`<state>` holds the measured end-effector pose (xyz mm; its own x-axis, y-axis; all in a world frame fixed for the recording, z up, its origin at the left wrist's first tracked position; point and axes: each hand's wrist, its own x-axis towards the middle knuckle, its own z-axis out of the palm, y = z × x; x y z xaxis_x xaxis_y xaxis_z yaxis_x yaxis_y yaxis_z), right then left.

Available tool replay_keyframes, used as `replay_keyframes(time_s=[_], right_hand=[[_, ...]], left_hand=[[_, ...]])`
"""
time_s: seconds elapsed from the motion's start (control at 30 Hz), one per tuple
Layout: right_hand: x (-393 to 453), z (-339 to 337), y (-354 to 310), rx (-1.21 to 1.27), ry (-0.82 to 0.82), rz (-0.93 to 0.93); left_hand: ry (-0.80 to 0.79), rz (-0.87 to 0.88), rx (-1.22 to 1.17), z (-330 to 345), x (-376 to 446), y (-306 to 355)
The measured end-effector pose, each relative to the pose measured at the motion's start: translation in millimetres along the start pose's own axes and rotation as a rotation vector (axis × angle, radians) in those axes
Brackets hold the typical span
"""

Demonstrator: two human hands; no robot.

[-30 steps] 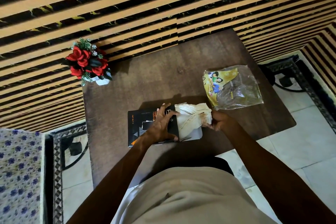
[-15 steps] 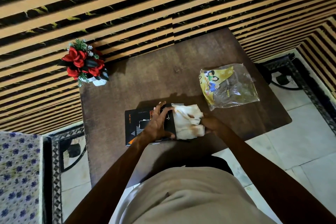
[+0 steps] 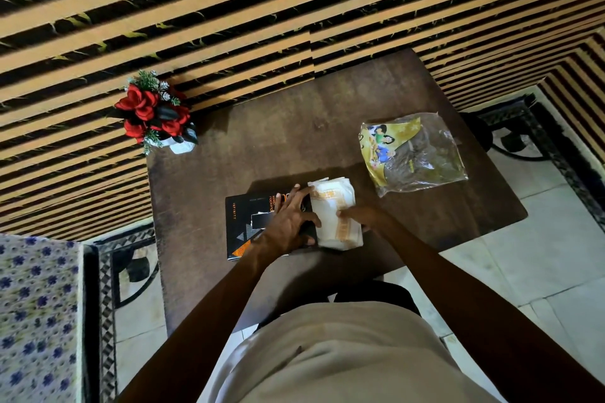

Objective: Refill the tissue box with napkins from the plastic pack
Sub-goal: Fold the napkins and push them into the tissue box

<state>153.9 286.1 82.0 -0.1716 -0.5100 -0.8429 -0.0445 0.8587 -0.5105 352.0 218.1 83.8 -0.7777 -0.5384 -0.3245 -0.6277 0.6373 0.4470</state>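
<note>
A black tissue box [image 3: 242, 229] with orange and white print lies flat on the dark wooden table [image 3: 294, 141], near its front edge. My left hand [image 3: 288, 222] rests spread on the box's right half and presses it down. A stack of white napkins [image 3: 334, 209] with orange borders sits at the box's right end. My right hand [image 3: 363, 217] grips that stack from the right side. The clear plastic pack [image 3: 415, 154] with a yellow picture label lies crumpled on the table to the right, apart from both hands.
A small white pot of red artificial flowers [image 3: 154, 114] stands at the table's back left corner. A striped wall [image 3: 229, 10] runs behind the table. A floral cushion [image 3: 36, 314] sits at the left, tiled floor [image 3: 540, 255] at the right.
The loose, fanned napkins in my right hand have been gathered into a neat stack and pushed left against the box's end. My left hand has stayed on the box.
</note>
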Motion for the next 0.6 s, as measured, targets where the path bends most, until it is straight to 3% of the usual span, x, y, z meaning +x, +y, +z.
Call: replay_keyframes(time_s=[0.07,0.3,0.5,0.6], right_hand=[[-1.4,1.5,-1.6,0.008,0.046,-0.015],[-0.6,14.4,-7.7,-0.026,-0.037,-0.052],[2.0,17.2,-4.5,-0.025,0.113,-0.015],[1.3,16.2,-1.6,-0.056,0.090,-0.019]], left_hand=[[0.011,-0.009,0.038,0.6,-4.2,8.5],[0.020,0.003,0.093,1.6,-16.7,19.4],[-0.043,0.073,0.363,8.4,-18.1,32.2],[0.047,0.035,0.155,11.1,-20.9,26.6]])
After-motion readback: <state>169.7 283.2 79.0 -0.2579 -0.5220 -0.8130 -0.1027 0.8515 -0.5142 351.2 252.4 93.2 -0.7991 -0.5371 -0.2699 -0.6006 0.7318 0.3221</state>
